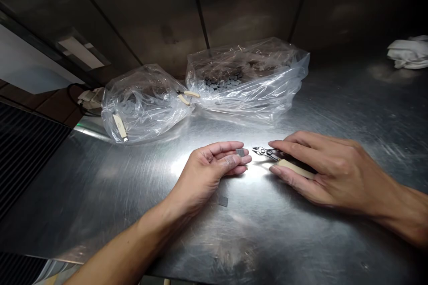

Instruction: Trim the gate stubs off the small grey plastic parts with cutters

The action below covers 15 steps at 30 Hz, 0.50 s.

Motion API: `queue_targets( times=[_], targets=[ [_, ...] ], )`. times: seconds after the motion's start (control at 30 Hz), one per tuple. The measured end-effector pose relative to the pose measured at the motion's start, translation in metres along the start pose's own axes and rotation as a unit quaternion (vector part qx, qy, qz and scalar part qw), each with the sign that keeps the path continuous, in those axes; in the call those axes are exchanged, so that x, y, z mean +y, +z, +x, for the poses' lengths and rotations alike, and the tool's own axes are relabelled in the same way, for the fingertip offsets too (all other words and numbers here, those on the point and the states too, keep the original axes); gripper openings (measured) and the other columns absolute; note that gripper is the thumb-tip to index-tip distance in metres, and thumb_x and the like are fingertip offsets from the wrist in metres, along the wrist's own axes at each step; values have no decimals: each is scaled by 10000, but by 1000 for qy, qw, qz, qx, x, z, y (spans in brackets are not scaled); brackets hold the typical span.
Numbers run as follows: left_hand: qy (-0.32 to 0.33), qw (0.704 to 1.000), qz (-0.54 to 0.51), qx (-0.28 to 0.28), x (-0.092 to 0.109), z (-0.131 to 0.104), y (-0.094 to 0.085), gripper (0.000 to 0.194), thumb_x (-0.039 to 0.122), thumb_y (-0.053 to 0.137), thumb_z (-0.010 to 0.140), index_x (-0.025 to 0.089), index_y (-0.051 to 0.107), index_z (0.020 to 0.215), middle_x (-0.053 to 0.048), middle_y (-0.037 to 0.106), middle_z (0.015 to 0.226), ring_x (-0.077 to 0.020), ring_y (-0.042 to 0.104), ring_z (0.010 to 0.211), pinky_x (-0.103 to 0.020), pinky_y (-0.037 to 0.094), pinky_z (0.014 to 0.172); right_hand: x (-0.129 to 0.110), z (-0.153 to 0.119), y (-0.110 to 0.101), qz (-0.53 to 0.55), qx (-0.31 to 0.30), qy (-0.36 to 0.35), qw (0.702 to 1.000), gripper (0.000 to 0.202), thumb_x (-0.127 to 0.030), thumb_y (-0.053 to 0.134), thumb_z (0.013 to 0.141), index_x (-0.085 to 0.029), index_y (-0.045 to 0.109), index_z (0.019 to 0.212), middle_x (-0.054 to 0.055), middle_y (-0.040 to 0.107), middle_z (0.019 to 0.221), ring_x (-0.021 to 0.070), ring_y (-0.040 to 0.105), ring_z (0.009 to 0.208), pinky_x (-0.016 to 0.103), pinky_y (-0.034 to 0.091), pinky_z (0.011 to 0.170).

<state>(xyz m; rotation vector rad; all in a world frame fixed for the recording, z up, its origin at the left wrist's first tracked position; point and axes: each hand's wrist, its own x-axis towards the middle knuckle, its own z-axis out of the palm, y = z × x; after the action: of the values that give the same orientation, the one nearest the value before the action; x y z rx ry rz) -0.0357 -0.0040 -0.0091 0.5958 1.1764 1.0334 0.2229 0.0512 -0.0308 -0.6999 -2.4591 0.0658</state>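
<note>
Between the thumb and fingers of my left hand [214, 162] is a small grey ribbed piece [240, 152]. My right hand [321, 169] is wrapped round a pair of cutting nippers [296, 168] with cream handles. The nippers' pointed metal jaws face left, a short gap from my left fingertips. A second small grey piece [223, 201] lies flat on the metal table below my left hand.
A clear plastic bag [247, 102] at the back holds many grey pieces. Another clear bag [143, 102] stands left of it, with a cream-handled cutter [120, 127] on it. Cream-handled pliers [189, 96] rest between the bags. A white cloth [408, 53] lies far right on the metal table [127, 196].
</note>
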Motion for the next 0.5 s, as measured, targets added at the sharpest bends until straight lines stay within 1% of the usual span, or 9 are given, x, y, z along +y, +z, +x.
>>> queue_targets(
  times=[0.13,0.27,0.37,0.5],
  targets=[
    [1,1000,11,10,0,0,1,254,175,904,890,132,865,1137,-140,880,1066,-185,851,927,-238,662,875,-1,0,-1,-8,-3,-3,1000,248,-307,621,1122,-135,707,1279,70,753,1040,178,723,824,318,539,717],
    [-2,999,27,23,1,-2,3,248,169,901,890,129,873,1133,-126,881,1000,-175,846,860,-239,668,842,-6,2,-3,-59,-2,-15,998,252,-292,625,1117,-111,719,1265,93,755,1045,203,709,839,349,522,747],
    [-7,999,37,30,1,-3,6,261,166,898,890,120,871,1145,-121,879,962,-184,846,848,-252,673,835,-11,4,-3,-102,9,-26,994,255,-299,618,1113,-108,734,1236,99,757,1018,214,685,813,367,476,727],
    [-10,998,50,35,2,-3,8,282,174,906,886,111,865,1157,-122,880,959,-194,852,859,-261,678,844,-15,6,-1,-122,15,-39,992,280,-320,606,1113,-99,746,1213,91,744,964,211,650,767,371,417,687]
  ],
)
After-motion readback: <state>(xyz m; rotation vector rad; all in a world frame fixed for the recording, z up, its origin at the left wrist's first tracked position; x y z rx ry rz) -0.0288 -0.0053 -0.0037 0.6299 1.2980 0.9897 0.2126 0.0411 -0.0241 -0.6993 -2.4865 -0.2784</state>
